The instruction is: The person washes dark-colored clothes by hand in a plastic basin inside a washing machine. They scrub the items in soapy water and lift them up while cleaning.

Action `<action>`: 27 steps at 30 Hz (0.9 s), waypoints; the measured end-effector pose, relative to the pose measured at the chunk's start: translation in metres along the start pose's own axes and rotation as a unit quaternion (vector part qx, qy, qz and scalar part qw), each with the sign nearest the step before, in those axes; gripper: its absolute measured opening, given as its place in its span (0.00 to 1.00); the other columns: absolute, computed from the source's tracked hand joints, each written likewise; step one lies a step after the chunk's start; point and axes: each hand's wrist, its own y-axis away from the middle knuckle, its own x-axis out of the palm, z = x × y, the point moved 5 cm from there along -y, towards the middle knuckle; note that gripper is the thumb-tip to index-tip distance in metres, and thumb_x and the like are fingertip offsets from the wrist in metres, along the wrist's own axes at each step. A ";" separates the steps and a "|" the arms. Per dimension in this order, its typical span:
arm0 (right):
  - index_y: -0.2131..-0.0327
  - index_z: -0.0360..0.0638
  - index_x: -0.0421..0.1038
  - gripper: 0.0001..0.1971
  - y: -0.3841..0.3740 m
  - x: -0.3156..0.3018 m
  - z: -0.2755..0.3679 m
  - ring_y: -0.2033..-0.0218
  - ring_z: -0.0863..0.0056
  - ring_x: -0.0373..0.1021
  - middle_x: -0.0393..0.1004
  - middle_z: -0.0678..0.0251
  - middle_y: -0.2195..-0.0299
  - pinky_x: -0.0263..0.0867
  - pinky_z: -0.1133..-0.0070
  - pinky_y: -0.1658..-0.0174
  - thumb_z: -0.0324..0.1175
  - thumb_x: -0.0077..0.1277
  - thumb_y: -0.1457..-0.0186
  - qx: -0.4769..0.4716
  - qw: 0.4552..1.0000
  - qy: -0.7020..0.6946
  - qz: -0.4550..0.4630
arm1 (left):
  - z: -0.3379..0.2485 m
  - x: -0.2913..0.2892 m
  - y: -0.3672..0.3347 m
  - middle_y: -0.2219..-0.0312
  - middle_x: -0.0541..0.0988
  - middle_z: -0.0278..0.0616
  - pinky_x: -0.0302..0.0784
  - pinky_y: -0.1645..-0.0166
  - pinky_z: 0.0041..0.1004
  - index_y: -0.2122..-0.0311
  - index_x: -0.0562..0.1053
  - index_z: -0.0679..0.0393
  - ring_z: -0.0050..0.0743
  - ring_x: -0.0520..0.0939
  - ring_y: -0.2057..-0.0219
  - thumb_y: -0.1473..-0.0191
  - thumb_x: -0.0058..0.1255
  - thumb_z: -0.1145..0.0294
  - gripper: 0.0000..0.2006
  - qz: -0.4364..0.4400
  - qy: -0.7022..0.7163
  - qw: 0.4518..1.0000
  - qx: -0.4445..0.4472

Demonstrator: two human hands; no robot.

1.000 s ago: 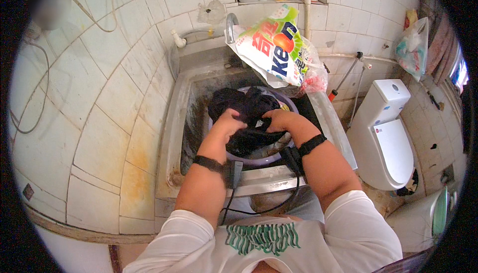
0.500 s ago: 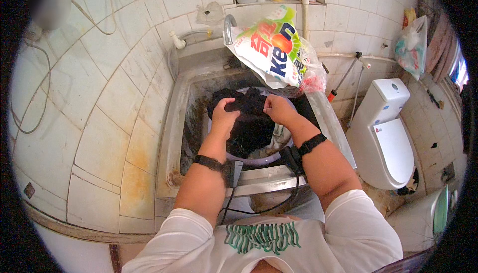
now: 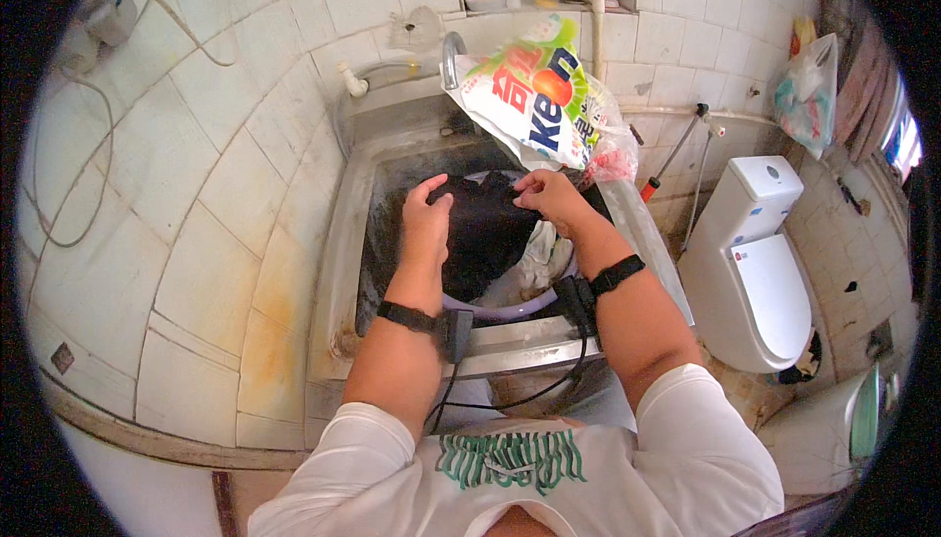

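A black cloth (image 3: 482, 238) is spread between my two hands, and its lower part hangs into a pale purple basin (image 3: 505, 313). At its left upper corner, my left hand (image 3: 425, 220) grips the edge between thumb and fingers. On the other side my right hand (image 3: 551, 198) pinches the upper right edge. Lighter wet cloth (image 3: 537, 263) lies in the basin beside the black one. What sort of garment the black cloth is cannot be made out. The basin stands inside a grey stone sink (image 3: 333, 272).
A white and green detergent bag (image 3: 520, 96) rests on the sink's back edge by a curved metal tap (image 3: 452, 59). A toilet (image 3: 750, 272) stands to the right. Each forearm wears a black strap with a device (image 3: 457, 334), and a cable (image 3: 510, 405) runs between them.
The black cloth went from bunched to spread out between my hands. My left hand shifted slightly left, and more light cloth in the basin shows.
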 end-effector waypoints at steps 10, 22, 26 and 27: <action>0.69 0.42 0.71 0.12 -0.003 -0.044 0.066 0.75 0.79 0.61 0.65 0.70 0.77 0.59 0.80 0.75 0.16 0.45 0.58 0.035 0.995 0.094 0.029 | -0.057 0.007 -0.004 0.56 0.71 0.43 0.67 0.53 0.28 0.48 0.66 0.54 0.35 0.71 0.57 0.61 0.48 0.90 0.31 0.243 -0.095 0.963 -0.061; 0.72 0.39 0.71 0.08 -0.010 -0.044 0.084 0.72 0.79 0.65 0.70 0.68 0.76 0.63 0.81 0.70 0.20 0.48 0.60 -0.042 0.974 0.204 0.094 | -0.090 0.015 -0.019 0.62 0.76 0.41 0.66 0.52 0.28 0.59 0.73 0.56 0.30 0.73 0.59 0.57 0.58 0.67 0.17 0.373 -0.341 0.850 0.147; 0.76 0.41 0.74 0.06 0.013 -0.008 0.042 0.74 0.78 0.67 0.73 0.68 0.79 0.63 0.81 0.70 0.23 0.49 0.61 -0.014 0.945 0.277 0.171 | -0.029 0.003 -0.006 0.66 0.77 0.40 0.68 0.55 0.28 0.62 0.75 0.57 0.29 0.74 0.63 0.60 0.61 0.70 0.16 0.398 -0.340 0.851 0.025; 0.74 0.41 0.74 0.06 0.011 -0.004 0.036 0.75 0.78 0.67 0.73 0.69 0.79 0.63 0.81 0.70 0.23 0.50 0.60 -0.004 0.935 0.297 0.195 | -0.019 0.001 -0.009 0.68 0.77 0.40 0.69 0.57 0.28 0.63 0.75 0.57 0.28 0.74 0.64 0.60 0.61 0.69 0.15 0.395 -0.361 0.845 0.012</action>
